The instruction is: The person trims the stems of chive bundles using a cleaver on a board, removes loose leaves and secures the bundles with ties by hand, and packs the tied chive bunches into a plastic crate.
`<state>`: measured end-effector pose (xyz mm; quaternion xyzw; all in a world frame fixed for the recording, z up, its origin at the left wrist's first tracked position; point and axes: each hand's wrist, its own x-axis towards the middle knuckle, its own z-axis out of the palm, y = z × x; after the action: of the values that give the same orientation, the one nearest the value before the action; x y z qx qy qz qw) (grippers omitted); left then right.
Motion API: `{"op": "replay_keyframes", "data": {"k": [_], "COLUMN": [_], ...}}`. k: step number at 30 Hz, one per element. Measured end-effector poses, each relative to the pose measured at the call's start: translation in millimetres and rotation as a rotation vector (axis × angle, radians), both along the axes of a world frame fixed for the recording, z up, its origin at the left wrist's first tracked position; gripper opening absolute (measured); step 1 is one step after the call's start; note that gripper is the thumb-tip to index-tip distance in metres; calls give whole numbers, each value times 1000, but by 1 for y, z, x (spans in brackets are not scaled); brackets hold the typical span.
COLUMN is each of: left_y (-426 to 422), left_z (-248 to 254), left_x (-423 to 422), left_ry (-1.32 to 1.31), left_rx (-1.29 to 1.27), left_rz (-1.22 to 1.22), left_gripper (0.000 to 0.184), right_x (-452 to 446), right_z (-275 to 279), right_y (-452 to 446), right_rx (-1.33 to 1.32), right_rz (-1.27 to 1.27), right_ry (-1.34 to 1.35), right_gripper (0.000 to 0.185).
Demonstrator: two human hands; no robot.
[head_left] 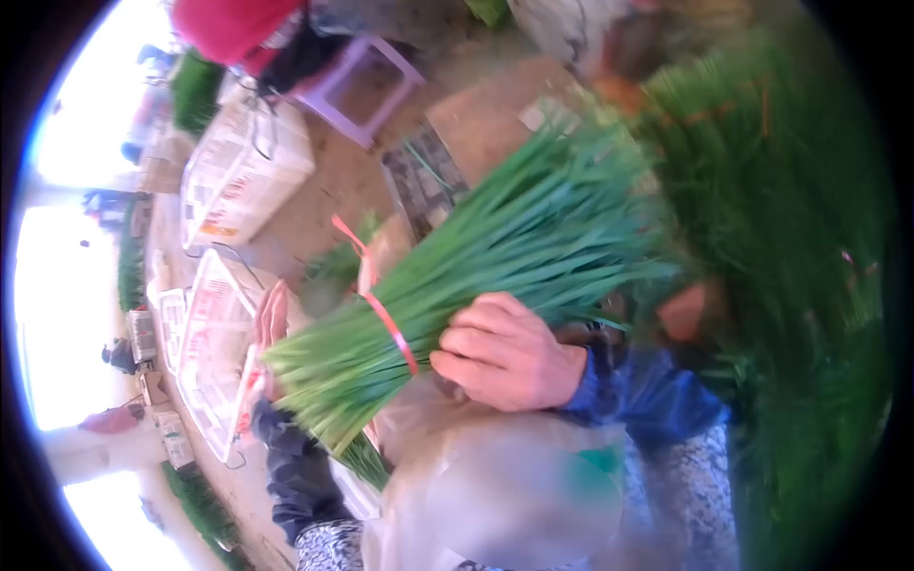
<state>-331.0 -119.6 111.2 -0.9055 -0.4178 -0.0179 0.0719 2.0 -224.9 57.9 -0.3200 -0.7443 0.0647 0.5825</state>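
Observation:
A large bundle of garlic chives lies slantwise in front of me, its pale cut ends at the lower left and its leaf tips at the upper right. A red tie circles it near the cut ends, with a loose end sticking up. My right hand, in a blue sleeve, is closed on the near side of the bundle, thumb hidden. At the cut ends is my left hand, its fingers stretched out flat against them; part of it is hidden behind the stalks.
White printed crates stand at the left, another crate nearer. A purple stool stands beyond, beside a person in red. More green chives are heaped at the right. A dark slab lies on the floor.

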Motion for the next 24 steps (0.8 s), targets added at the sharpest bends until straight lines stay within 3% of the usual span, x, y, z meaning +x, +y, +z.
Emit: {"op": "replay_keyframes", "data": {"k": [2,3,5,6,9,11,14,15,17,19,21,24], "left_y": [6,16,36,41,62,66,31,28,20,25,24,17], "left_z": [-13,-7,39,59,78,47,24,10,-21,-30,-25,-14], "left_x": [-96,-145,-130,-93,15,70,170,181,192,193,189,182], "left_ry": [-56,-130,-564,-670,-381,-295,-247,-234,-178,-280,-658,-760], "left_rx": [-10,-104,-277,-353,-650,-775,-932,-950,-671,-787,-1231,-1170], "left_rz": [39,276,544,463,320,79,-13,-19,-363,-374,-81,-19], "left_gripper": [57,48,49,55,73,90,113,113,120,113,101,91], "right_x": [-15,-16,-21,-22,-26,-28,-31,-30,-26,-23,-19,-8], "right_z": [-23,-29,-33,-34,-34,-36,-37,-37,-34,-27,-21,-12], "right_y": [-14,-16,-18,-15,-13,-14,-23,-28,-40,-43,-45,-32], "right_rx": [-124,-101,-102,-103,-124,-52,-24,-11,-35,-32,31,-135], "right_rz": [61,115,167,183,197,196,182,187,219,263,126,-272], "right_ry": [25,24,31,27,22,39,61,50,32,14,2,-69], "right_gripper": [32,33,33,33,34,32,28,27,27,26,27,39]}}
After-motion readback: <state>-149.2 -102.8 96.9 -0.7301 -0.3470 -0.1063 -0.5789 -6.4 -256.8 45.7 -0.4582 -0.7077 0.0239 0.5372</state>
